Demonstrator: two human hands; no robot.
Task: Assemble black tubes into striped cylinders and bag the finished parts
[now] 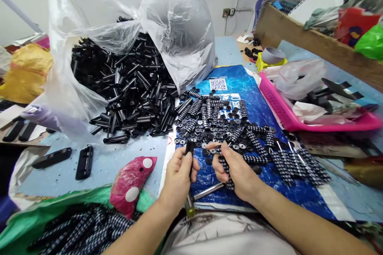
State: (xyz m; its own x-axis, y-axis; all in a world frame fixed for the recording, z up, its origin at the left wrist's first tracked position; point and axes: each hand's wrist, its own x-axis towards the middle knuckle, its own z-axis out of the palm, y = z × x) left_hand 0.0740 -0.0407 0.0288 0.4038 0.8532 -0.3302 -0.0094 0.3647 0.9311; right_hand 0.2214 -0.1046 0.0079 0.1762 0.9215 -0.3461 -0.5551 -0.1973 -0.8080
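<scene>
My left hand (177, 175) is closed around a black plastic tube (189, 147), its upper end standing above the thumb. To its right, my right hand (242, 175) curls round a black-and-white patterned rod (224, 164); the fingers cover part of it. The two hands are apart, over a blue printed sheet (206, 181). Just beyond them lie many small black discs (215, 131) and more patterned rods (209, 109). A metal rod (208, 192) lies below and between the hands, near a short piece with a yellowish end (190, 210).
A clear plastic bag (182, 20) spills black tubes (140, 83) at the back left. On the right stands a pink basket (275, 101). A red spotted pouch (131, 183) and a green sack (18, 227) of patterned rods sit at the front left. A wooden board (317, 44) edges the right.
</scene>
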